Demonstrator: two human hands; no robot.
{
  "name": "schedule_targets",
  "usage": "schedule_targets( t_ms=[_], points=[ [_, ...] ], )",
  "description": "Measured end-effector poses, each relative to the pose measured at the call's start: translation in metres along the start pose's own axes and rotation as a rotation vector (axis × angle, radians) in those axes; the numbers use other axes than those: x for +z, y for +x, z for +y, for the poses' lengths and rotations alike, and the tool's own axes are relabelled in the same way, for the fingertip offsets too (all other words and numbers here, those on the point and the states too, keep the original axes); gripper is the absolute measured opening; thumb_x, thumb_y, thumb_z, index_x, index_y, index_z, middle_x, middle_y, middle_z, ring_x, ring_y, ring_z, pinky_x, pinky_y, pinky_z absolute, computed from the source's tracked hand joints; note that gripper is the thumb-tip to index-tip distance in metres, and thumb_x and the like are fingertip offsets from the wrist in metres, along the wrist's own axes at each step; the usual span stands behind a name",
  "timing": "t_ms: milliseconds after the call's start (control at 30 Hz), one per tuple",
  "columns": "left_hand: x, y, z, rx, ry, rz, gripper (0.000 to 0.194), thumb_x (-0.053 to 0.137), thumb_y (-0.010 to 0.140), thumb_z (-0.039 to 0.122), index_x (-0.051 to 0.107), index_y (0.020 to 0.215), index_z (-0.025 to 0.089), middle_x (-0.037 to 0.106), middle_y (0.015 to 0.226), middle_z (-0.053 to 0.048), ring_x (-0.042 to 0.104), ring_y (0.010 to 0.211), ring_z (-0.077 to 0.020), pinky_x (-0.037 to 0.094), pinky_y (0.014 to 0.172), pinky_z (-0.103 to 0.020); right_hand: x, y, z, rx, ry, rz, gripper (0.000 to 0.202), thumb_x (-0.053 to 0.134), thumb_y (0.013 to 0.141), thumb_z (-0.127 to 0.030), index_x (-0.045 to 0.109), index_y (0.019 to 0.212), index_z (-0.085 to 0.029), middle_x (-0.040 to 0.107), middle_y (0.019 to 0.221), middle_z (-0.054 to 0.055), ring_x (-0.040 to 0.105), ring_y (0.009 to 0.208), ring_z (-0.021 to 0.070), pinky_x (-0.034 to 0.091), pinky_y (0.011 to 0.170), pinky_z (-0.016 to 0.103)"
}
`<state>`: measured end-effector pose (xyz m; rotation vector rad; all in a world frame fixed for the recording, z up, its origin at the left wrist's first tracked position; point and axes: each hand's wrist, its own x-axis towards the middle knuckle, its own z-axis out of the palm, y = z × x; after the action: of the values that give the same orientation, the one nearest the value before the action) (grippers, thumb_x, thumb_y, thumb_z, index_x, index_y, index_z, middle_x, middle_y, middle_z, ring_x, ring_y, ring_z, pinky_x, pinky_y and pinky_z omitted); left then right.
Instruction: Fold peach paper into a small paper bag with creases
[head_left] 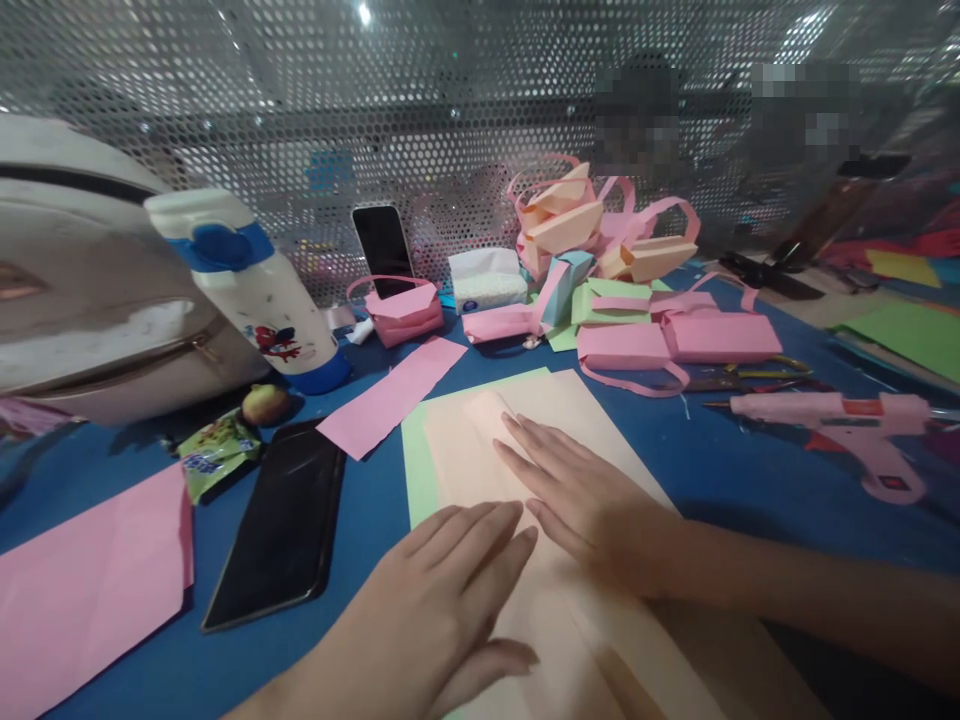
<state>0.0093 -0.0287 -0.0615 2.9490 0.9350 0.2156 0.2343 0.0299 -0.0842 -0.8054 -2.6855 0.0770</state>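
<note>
A peach sheet of paper (457, 455) with a folded strip along its far part lies in front of me, on top of more peach paper and a light green sheet (417, 470). My left hand (450, 580) rests on the near left of this paper, fingers stretched out and thumb apart. Flat on the folded part lies my right hand (577, 480), its fingers extended toward the far left. The fingertips of the two hands nearly meet. Neither hand grips anything that I can see. Both palms are hidden, and the paper's near part is partly covered by my hands.
On the blue table (375, 510) are a black phone (281, 520), pink paper (97, 580), a pink strip (394, 395), and a snack packet (219, 455). A bottle (262, 300) stands left. Folded paper bags (622, 345) fill the back; a pink glue gun (847, 415) lies right.
</note>
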Motion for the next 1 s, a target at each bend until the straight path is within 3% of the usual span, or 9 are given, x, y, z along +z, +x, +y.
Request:
schedule_targets(
  t_ms=[167, 300, 467, 600, 700, 800, 900, 1000],
  points=[
    [0.001, -0.001, -0.003, -0.037, 0.015, -0.020, 0.066, 0.040, 0.097, 0.060, 0.039, 0.149, 0.018, 0.040, 0.153, -0.019, 0.039, 0.140, -0.0361, 0.041, 0.109, -0.055, -0.001, 0.000, 0.000, -0.002, 0.006, 0.001, 0.052, 0.032, 0.096, -0.011, 0.038, 0.146, 0.003, 0.027, 0.157, 0.026, 0.020, 0.148, 0.0328, 0.035, 0.115, 0.056],
    [0.004, -0.004, -0.003, -0.033, 0.012, 0.017, 0.069, 0.042, 0.097, 0.059, 0.034, 0.152, 0.019, 0.033, 0.157, -0.020, 0.030, 0.145, -0.0365, 0.037, 0.112, -0.054, 0.001, 0.000, -0.001, -0.002, 0.000, 0.024, 0.052, 0.035, 0.095, -0.010, 0.040, 0.145, 0.002, 0.030, 0.156, 0.024, 0.021, 0.148, 0.0320, 0.035, 0.116, 0.055],
    [0.001, -0.001, -0.007, -0.042, 0.034, 0.000, 0.076, 0.043, 0.095, 0.062, 0.034, 0.149, 0.009, 0.042, 0.152, -0.021, 0.037, 0.142, -0.0354, 0.039, 0.111, -0.051, 0.002, 0.001, -0.001, -0.005, -0.021, 0.033, 0.051, 0.036, 0.096, -0.012, 0.041, 0.144, 0.004, 0.031, 0.155, 0.026, 0.023, 0.147, 0.0342, 0.035, 0.115, 0.055],
    [-0.006, 0.011, -0.013, -0.114, -0.005, -0.031, 0.058, 0.043, 0.101, 0.048, 0.043, 0.142, 0.008, 0.054, 0.141, -0.017, 0.054, 0.125, -0.0307, 0.048, 0.102, -0.046, 0.000, 0.003, -0.002, 0.006, -0.010, 0.027, 0.051, 0.035, 0.095, -0.010, 0.042, 0.144, 0.002, 0.031, 0.155, 0.025, 0.021, 0.148, 0.0326, 0.035, 0.115, 0.054],
    [-0.011, 0.021, -0.017, -0.177, -0.017, -0.029, 0.044, 0.045, 0.100, 0.033, 0.048, 0.138, 0.011, 0.058, 0.135, -0.015, 0.057, 0.117, -0.0295, 0.051, 0.098, -0.046, 0.000, 0.003, -0.003, 0.018, 0.006, 0.023, 0.052, 0.035, 0.095, -0.012, 0.040, 0.146, 0.000, 0.031, 0.156, 0.022, 0.019, 0.148, 0.0298, 0.035, 0.115, 0.053],
    [-0.009, 0.024, -0.021, -0.191, 0.015, -0.013, 0.047, 0.048, 0.097, 0.029, 0.046, 0.141, 0.010, 0.052, 0.142, -0.017, 0.049, 0.130, -0.0331, 0.044, 0.106, -0.051, 0.001, 0.003, -0.004, 0.036, 0.017, 0.034, 0.055, 0.036, 0.094, -0.013, 0.036, 0.148, 0.000, 0.030, 0.156, 0.022, 0.019, 0.148, 0.0282, 0.035, 0.115, 0.052],
    [-0.003, 0.021, -0.025, -0.195, 0.041, -0.003, 0.058, 0.049, 0.097, 0.031, 0.034, 0.150, 0.011, 0.037, 0.155, -0.018, 0.033, 0.144, -0.0348, 0.035, 0.114, -0.054, -0.001, 0.004, -0.003, 0.065, 0.054, 0.031, 0.057, 0.035, 0.092, -0.011, 0.035, 0.149, 0.000, 0.031, 0.157, 0.020, 0.022, 0.148, 0.0261, 0.035, 0.116, 0.049],
    [0.003, 0.017, -0.028, -0.204, 0.005, 0.009, 0.061, 0.047, 0.098, 0.031, 0.027, 0.153, 0.015, 0.029, 0.159, -0.017, 0.025, 0.148, -0.0326, 0.032, 0.116, -0.053, -0.003, 0.006, 0.001, 0.116, 0.125, 0.016, 0.058, 0.035, 0.092, -0.009, 0.039, 0.149, -0.009, 0.031, 0.158, 0.013, 0.026, 0.148, 0.0237, 0.035, 0.117, 0.047]
  ],
)
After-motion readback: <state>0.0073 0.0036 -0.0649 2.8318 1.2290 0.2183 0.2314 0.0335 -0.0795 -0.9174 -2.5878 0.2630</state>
